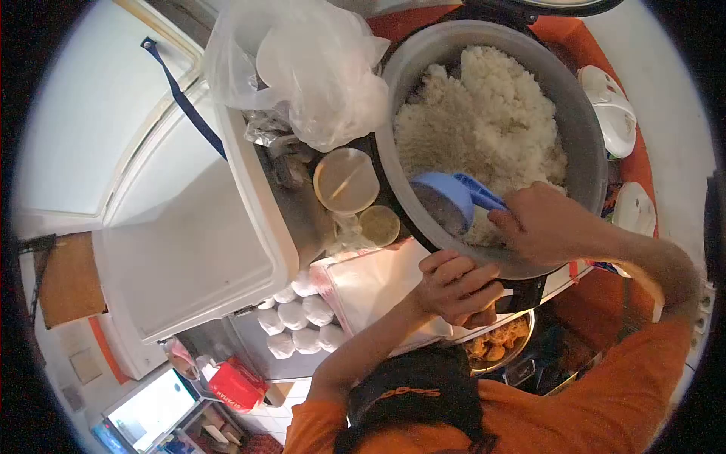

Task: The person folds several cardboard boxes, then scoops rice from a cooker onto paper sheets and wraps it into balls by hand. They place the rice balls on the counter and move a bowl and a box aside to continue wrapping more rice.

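Note:
A large round grey pot point(389, 129) holds a mound of cooked white rice point(507, 98). My right hand point(548, 223) reaches over the pot's near side, its fingers closed round the handle of a blue scoop point(446, 193). The scoop's cup lies against the rice at the near left inner wall. My left hand point(461, 291) is closed at the near outer edge of the pot, fingers curled. What they grip, if anything, is hidden. Below that hand lie sheets of wrapping paper point(378, 291).
Left of the pot are a plastic bag point(318, 76), a round tub point(345, 180) and a smaller cup point(380, 225). A large white box point(189, 250) stands further left, near several round white packets point(306, 340). A pan of browned food point(499, 340) sits below the pot; white containers point(612, 117) stand right.

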### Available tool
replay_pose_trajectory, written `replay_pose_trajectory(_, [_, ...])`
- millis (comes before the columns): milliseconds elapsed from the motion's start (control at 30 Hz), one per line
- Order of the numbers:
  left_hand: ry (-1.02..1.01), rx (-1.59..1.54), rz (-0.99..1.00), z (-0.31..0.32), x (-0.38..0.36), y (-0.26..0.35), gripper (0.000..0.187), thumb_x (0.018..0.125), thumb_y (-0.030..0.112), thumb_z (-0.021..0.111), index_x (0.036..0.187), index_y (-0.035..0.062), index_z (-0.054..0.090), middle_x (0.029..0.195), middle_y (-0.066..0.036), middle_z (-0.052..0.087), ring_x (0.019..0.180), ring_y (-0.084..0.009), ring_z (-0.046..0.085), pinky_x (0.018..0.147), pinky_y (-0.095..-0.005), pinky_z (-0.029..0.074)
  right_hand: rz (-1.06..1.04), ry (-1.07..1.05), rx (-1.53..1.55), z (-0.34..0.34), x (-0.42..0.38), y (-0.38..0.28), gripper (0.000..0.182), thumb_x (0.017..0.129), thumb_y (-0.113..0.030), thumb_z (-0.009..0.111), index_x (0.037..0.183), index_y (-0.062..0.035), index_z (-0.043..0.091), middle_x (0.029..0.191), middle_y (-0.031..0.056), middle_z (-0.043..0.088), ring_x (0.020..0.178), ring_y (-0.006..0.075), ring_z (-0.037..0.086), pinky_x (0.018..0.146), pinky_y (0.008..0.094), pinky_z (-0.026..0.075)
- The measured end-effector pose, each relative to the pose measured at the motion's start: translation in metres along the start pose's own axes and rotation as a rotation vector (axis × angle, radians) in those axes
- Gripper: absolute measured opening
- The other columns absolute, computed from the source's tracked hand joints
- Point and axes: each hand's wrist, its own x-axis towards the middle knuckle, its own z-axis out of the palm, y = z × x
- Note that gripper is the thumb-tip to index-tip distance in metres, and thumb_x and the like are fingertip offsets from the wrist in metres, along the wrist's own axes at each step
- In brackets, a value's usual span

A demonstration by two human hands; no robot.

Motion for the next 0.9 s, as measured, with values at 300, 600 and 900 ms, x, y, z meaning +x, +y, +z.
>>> replay_pose_trajectory(300, [-0.046,0.039,-0.091,-0.047,-0.005,0.024,0.041,0.077,0.048,0.081,0.107,0.0252,0.066,0.123,-0.003,0.063,0.112,-0.0247,0.055,0.106,-0.0451,0.040,0.280,-0.039,1.321,0.006,-0.052,0.021,0.032,0.108,-0.031,0.044,0.100,-0.0031,0.060,0.050,0.0021,0.046,0.036,0.0148,0.046,0.033,0.0301,0.036])
replay_pose_trajectory(600, [-0.898,0.461,-0.801,-0.174,-0.220,0.067,0.103,0.079,0.054,0.076,0.146,-0.0111,0.031,0.154,-0.032,0.031,0.147,-0.0482,0.023,0.122,-0.0571,0.018,0.382,-0.059,1.499,0.182,-0.142,-0.026,0.036,0.094,-0.014,0.062,0.128,-0.0019,0.055,0.082,0.0065,0.069,0.063,0.0179,0.067,0.044,0.0288,0.043])
replay_pose_trajectory(900, [-1.064,0.590,-0.775,-0.181,-0.235,0.066,0.135,0.063,0.081,0.067,0.145,-0.0197,0.031,0.155,-0.035,0.029,0.151,-0.0442,0.019,0.125,-0.0539,0.006,-0.287,0.848,-0.313,0.389,-0.001,-0.081,0.053,0.093,-0.057,0.060,0.102,-0.0049,0.066,0.074,0.0166,0.069,0.061,0.0349,0.065,0.065,0.0474,0.052])
